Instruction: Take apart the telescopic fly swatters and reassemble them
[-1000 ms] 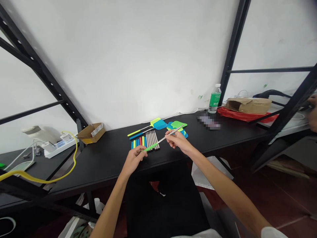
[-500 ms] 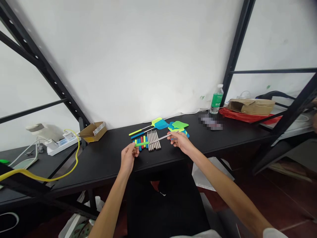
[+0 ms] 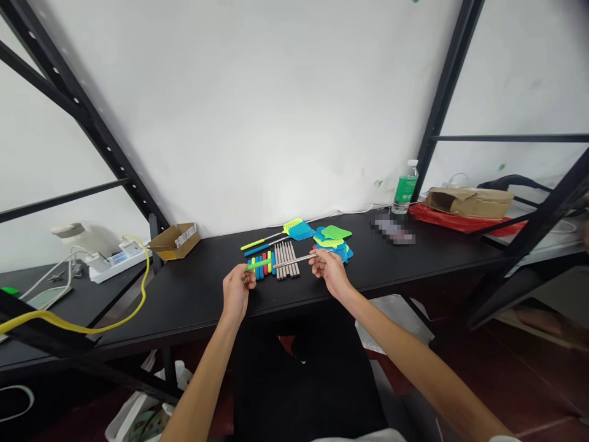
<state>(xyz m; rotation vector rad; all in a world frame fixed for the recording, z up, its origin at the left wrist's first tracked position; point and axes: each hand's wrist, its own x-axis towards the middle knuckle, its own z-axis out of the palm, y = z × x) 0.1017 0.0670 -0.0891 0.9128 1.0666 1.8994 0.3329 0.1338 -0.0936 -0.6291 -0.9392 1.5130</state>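
Observation:
My left hand [image 3: 238, 291] grips the green handle [image 3: 258, 264] of a thin metal rod [image 3: 297, 259], and my right hand [image 3: 329, 271] pinches the rod's far end. The rod lies almost level above a row of blue, yellow and red grips [image 3: 262, 267]. Beside them lies a row of brown-and-metal rods [image 3: 286, 259]. Behind these rest two assembled fly swatters [image 3: 294, 231] with blue and yellow-green parts. A pile of blue and green swatter heads [image 3: 334, 242] sits just beyond my right hand.
All this lies on a black table [image 3: 197, 288] held in a black metal shelf frame. A cardboard box [image 3: 175, 242] stands to the left, and a green-labelled water bottle [image 3: 405, 187] and a paper parcel on red plastic [image 3: 469, 204] stand to the right. Part of a person's hand [image 3: 585, 230] shows at the right edge.
The rod has swung from a slanted line to nearly level. Both hands have drawn closer to the far side of the table, and the view has shifted slightly.

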